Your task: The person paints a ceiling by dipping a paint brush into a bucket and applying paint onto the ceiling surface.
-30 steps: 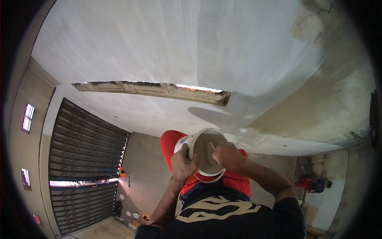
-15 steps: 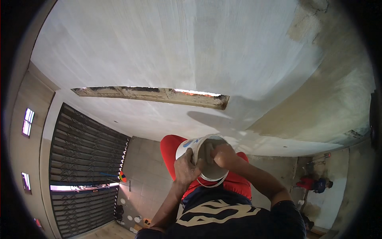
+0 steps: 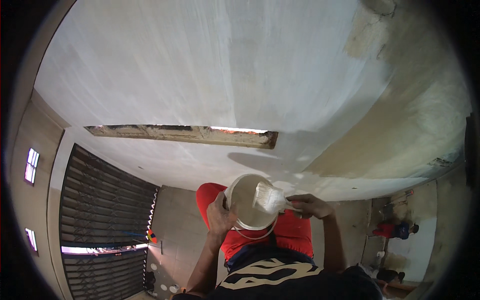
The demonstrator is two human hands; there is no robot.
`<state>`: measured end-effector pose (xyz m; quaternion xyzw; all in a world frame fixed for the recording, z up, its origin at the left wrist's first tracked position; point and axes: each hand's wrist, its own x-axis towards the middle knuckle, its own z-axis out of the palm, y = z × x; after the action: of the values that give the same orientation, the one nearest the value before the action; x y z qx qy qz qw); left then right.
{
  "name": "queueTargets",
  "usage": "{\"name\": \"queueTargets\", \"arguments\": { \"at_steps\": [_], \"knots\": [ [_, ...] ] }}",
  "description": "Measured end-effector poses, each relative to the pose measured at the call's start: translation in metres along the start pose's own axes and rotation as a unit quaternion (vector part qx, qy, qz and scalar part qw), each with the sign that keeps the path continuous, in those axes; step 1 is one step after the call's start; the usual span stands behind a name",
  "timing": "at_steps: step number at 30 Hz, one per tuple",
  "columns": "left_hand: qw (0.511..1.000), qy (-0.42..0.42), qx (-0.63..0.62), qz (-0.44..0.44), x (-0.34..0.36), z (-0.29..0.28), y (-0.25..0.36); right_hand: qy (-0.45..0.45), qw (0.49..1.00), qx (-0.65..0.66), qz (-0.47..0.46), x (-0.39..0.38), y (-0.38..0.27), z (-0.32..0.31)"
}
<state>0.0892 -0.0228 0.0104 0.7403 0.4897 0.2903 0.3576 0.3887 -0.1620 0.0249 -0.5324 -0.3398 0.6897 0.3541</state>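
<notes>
My left hand point(image 3: 220, 217) is closed on the left rim of a pale round bucket point(image 3: 243, 196), which hangs in front of my red trousers with its thin handle loop drooping on the near side. In my right hand point(image 3: 311, 206) is the handle of a wide paintbrush point(image 3: 270, 198). Its bristles are coated whitish and lie over the right part of the bucket's opening. Past the bucket rises a wall point(image 3: 190, 75), streaked white over much of its face and bare tan-grey toward the right.
A long narrow slot point(image 3: 165, 136) with rough edges cuts into the wall. Dark folding metal gates point(image 3: 100, 200) stand at the left. Grey tiled floor point(image 3: 175, 215) lies below. Another person point(image 3: 397, 230) in red and dark clothes is far off at the right.
The brush has come up out of the bucket, as my right hand drew back to the right. My left hand stays on the bucket, now tilted slightly differently.
</notes>
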Motion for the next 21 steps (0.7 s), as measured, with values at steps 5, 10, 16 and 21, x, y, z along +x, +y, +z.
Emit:
{"name": "queueTargets", "arguments": {
  "at_steps": [5,10,16,21],
  "knots": [
    [1.0,0.009,-0.011,0.024,0.008,0.011,-0.006,-0.021,0.976,0.216,-0.013,0.007,0.065,0.0],
    [0.997,0.052,-0.015,0.062,0.003,0.011,-0.024,-0.159,0.872,0.457,-0.068,0.025,0.115,0.011],
    [0.997,0.055,-0.032,0.039,0.009,0.013,-0.016,-0.202,0.767,0.506,-0.339,0.009,0.044,-0.03],
    [0.996,0.043,-0.063,0.055,0.007,0.015,-0.038,0.282,0.746,0.379,-0.47,-0.062,-0.11,-0.03]
  ]
}}
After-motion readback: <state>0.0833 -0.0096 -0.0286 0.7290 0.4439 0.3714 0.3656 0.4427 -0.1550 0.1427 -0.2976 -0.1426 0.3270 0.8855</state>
